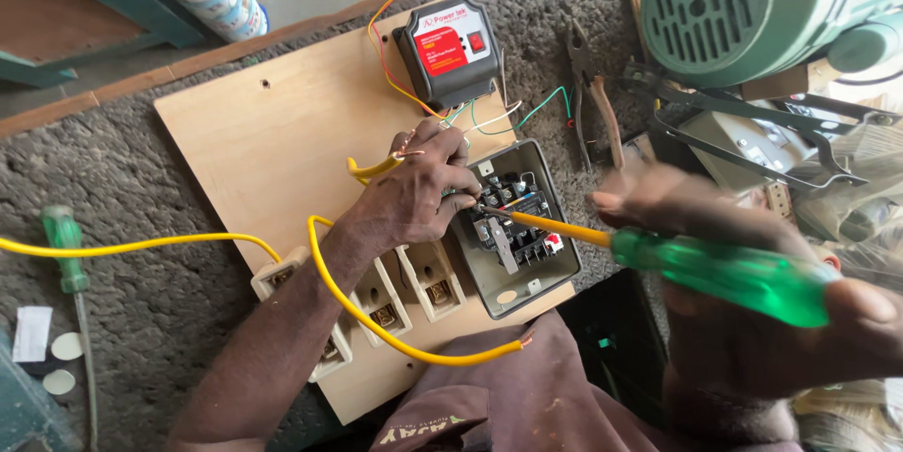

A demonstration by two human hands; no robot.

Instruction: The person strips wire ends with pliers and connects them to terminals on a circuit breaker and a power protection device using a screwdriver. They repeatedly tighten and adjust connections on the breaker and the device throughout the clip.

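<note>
Far left, a spare green screwdriver lies on the grey worktop, beside a yellow wire that runs onto the plywood board. On the board I see three cream fuse holders, then my left hand, its fingers closed around a yellow wire end with bare copper showing, pressed at the edge of the open grey switch box. A black box with a red label sits above it.

My right hand grips the green-handled screwdriver, fingers wrapped tight, its tip in the terminal block. I judge a terminal screw is being worked; the next move calls for a steady tip and the copper seated straight.

Pliers lie to the right.
</note>
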